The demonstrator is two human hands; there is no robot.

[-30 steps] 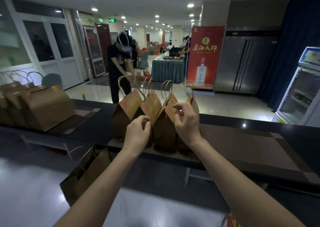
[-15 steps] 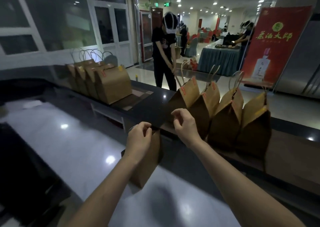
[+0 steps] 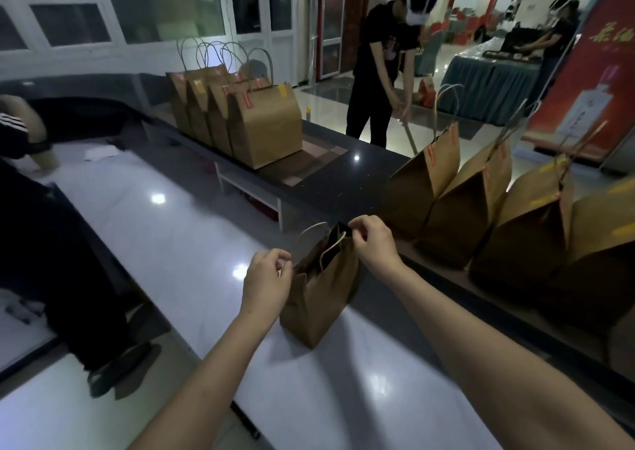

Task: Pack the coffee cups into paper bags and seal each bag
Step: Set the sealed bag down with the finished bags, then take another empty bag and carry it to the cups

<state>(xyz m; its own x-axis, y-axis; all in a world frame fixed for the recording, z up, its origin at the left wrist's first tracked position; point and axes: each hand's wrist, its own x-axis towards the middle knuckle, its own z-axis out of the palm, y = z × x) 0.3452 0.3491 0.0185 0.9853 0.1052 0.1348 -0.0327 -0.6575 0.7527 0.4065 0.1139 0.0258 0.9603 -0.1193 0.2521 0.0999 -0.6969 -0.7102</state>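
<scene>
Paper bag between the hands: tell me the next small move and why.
Probably draw the rims apart to widen the mouth. The left hand pinches the near rim of the paper bag and the right hand pinches the far rim; its top is unfolded and bears no sticker, unlike the sealed bags on the ledge. Its contents are hidden.

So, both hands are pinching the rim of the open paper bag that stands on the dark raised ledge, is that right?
Not quite. The open paper bag stands on the white lower counter, not on the dark raised ledge, which carries the sealed bags. The head view shows the left hand and right hand pinching its rim, as you said.
</scene>
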